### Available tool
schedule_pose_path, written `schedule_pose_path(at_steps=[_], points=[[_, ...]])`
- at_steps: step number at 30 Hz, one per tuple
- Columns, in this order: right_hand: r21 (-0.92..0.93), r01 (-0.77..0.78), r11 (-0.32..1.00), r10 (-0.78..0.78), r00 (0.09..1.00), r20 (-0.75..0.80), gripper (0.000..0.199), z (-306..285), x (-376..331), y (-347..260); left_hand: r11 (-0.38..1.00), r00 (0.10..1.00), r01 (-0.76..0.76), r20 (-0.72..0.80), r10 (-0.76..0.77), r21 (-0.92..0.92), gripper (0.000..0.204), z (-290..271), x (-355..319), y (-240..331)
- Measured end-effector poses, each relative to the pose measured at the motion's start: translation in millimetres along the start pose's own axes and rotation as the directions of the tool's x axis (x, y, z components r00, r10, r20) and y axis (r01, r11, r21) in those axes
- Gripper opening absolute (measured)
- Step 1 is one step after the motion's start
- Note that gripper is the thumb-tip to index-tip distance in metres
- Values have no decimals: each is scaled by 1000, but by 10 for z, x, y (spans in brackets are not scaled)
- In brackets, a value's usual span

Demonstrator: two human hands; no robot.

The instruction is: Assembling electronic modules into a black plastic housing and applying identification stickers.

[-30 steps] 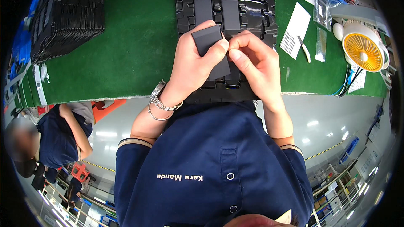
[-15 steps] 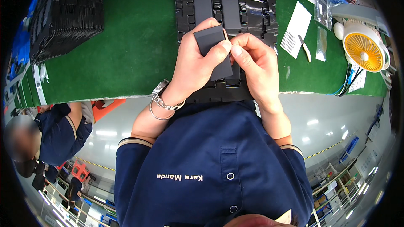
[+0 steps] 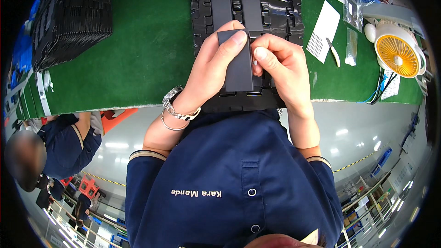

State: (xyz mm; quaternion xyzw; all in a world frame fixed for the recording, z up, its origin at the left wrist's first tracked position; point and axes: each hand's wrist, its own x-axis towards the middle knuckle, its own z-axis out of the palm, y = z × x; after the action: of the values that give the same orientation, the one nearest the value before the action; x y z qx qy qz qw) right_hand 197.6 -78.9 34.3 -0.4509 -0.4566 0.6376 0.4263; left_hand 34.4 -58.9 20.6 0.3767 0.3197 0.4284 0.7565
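My left hand (image 3: 213,62) is closed around a flat black rectangular case (image 3: 239,66), its thumb lying across the upper part of the face. Close beside the case's right edge, my right hand (image 3: 282,66) has its thumb and index finger pinched together. A tiny pale spot shows under those fingertips, too small to identify. Both hands are over a black moulded plastic tray (image 3: 282,7). Two similar black cases, a left one (image 3: 221,11) and a right one (image 3: 251,13), lie in its far slots. My hands hide the middle of the tray.
On the green table (image 3: 151,55), a tall stack of black trays (image 3: 73,18) stands at the left. To the right are a white label sheet (image 3: 323,32), a white-handled knife (image 3: 334,54), clear bags (image 3: 353,11) and a white-and-orange fan (image 3: 397,55). A seated co-worker (image 3: 69,149) is at the left.
The case has turned to stand straighter in my left hand, and that thumb has moved up onto its face. My right hand has shifted slightly right, away from the case's edge.
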Motion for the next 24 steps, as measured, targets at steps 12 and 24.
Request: schedule_pose_path(at_steps=[12, 24], points=[[-66, 5, 998, 1, 996, 85, 21, -25, 18, 19, 959, 998, -44, 52, 31, 279, 26, -39, -20, 67], [-18, -6, 1000, 7, 996, 85, 18, -71, 29, 51, 970, 994, 6, -105, 20, 242, 32, 11, -39, -44]])
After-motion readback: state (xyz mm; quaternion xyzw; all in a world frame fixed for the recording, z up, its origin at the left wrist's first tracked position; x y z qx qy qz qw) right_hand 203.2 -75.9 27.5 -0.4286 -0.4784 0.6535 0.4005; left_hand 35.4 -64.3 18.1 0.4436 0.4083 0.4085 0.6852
